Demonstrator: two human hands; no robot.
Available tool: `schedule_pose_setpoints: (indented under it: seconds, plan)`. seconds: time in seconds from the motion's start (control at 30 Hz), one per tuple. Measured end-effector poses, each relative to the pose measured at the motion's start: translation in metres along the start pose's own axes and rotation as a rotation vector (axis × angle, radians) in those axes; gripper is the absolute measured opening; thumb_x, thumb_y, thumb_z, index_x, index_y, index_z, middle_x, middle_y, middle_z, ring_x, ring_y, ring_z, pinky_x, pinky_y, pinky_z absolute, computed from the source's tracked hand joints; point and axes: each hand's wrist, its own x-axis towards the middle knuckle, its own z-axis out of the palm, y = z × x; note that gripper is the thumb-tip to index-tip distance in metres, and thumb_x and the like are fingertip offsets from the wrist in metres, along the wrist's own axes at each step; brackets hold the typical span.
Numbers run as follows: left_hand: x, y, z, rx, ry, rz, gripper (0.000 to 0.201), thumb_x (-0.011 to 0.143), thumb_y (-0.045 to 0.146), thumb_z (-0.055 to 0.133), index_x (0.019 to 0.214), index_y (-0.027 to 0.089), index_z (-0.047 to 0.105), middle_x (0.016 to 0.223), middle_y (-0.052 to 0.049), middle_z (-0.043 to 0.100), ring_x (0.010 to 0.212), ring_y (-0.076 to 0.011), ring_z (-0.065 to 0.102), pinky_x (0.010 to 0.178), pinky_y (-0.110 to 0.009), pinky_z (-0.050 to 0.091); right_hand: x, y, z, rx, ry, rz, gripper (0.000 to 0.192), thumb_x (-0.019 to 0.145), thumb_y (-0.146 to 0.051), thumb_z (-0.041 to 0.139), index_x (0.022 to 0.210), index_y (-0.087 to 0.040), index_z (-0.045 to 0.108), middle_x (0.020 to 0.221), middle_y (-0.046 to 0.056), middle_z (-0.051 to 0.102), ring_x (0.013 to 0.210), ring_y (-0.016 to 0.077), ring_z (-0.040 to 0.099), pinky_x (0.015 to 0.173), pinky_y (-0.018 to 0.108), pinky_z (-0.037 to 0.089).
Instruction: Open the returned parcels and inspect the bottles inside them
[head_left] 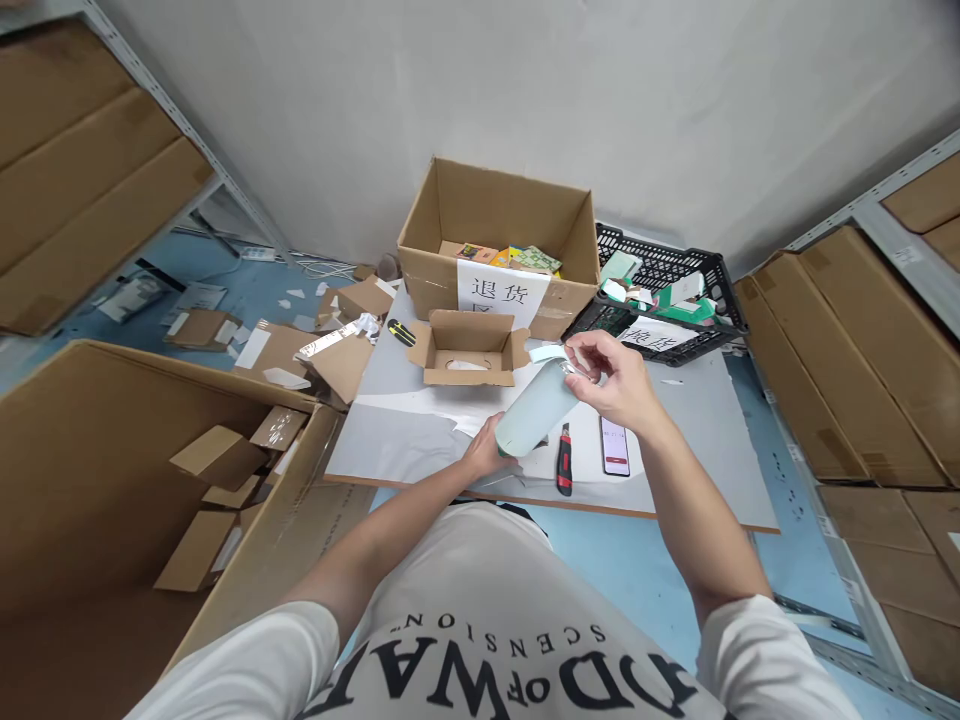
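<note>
**Both hands on a pale green bottle above the work table**

The pale green bottle sits near the middle of the view, tilted, with its base low toward 7 o'clock and its top high toward 1 o'clock, held in the air over the grey table. The left hand grips the base from below, fingers wrapped against it. The right hand is at the top end, thumb and fingertips pinched on the cap area, where a light strap or tag sticks out toward 10 o'clock.

On the table just under the bottle, at 6 o'clock from it, lies a red and black utility knife. Beside that knife, toward 3 o'clock, a phone lies flat with its screen lit. At 11 o'clock from the bottle stands a small open carton with a white item inside. A yellow and black cutter lies at 9 o'clock from that carton.

Farther back, at 12 o'clock, a large open cardboard box carries a white paper sign and holds coloured packets. At 2 o'clock a black plastic crate holds green and white packages and its own paper sign. A big brown box with flattened small cartons fills the 8 o'clock side, and shelves of cardboard boxes run along 3 o'clock.
</note>
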Motion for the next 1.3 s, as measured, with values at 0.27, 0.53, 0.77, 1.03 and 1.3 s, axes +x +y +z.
schedule_pose_setpoints:
  seconds: [0.27,0.53,0.77,1.03,1.3]
  plan:
    - [-0.023,0.017,-0.035,-0.119,0.061,-0.011,0.089,0.052,0.033,0.084,0.13,0.018,0.043,0.132,-0.016,0.048,0.127,-0.0345,0.041,0.104,-0.052,0.033,0.023,0.022,0.011,0.108,0.023,-0.013,0.026,0.071,-0.029,0.064,0.095,-0.02,0.06,0.078,-0.002,0.056,0.061,0.0097,0.043,0.056,0.023,0.035]
    - [-0.023,0.112,-0.095,-0.808,-0.193,-0.072,0.067,0.072,0.058,0.066,0.127,0.022,0.051,0.128,-0.013,0.056,0.118,-0.0331,0.053,0.089,-0.043,0.046,0.05,0.027,0.007,0.45,-0.117,0.054,0.029,0.073,-0.04,0.065,0.094,-0.02,0.06,0.083,0.001,0.062,0.071,0.0133,0.054,0.061,0.025,0.042]
    - [-0.037,0.142,-0.072,-0.955,-0.276,-0.202,0.07,0.069,0.061,0.069,0.121,0.017,0.053,0.112,-0.014,0.064,0.102,-0.0324,0.062,0.078,-0.041,0.051,0.047,0.054,0.036,0.662,-0.129,0.282,0.042,0.073,-0.056,0.063,0.096,-0.021,0.061,0.079,-0.001,0.062,0.062,0.0113,0.053,0.052,0.021,0.041]
    - [-0.046,0.135,-0.066,-1.075,-0.385,-0.28,0.069,0.074,0.065,0.059,0.12,0.014,0.054,0.115,-0.017,0.063,0.103,-0.0335,0.061,0.087,-0.046,0.048,0.003,0.06,0.062,0.798,-0.07,0.335,0.074,0.083,-0.074,0.017,0.125,-0.024,0.052,0.12,0.011,0.062,0.101,0.0261,0.062,0.079,0.042,0.05]
    - [-0.052,0.135,-0.062,-1.464,-0.655,-0.511,0.077,0.081,0.068,0.037,0.13,0.011,0.048,0.104,-0.015,0.065,0.081,-0.0212,0.064,0.072,-0.032,0.047,-0.02,0.053,0.087,1.054,-0.07,0.353,0.073,0.079,-0.073,0.033,0.13,-0.023,0.046,0.117,0.014,0.063,0.106,0.031,0.06,0.086,0.051,0.046]
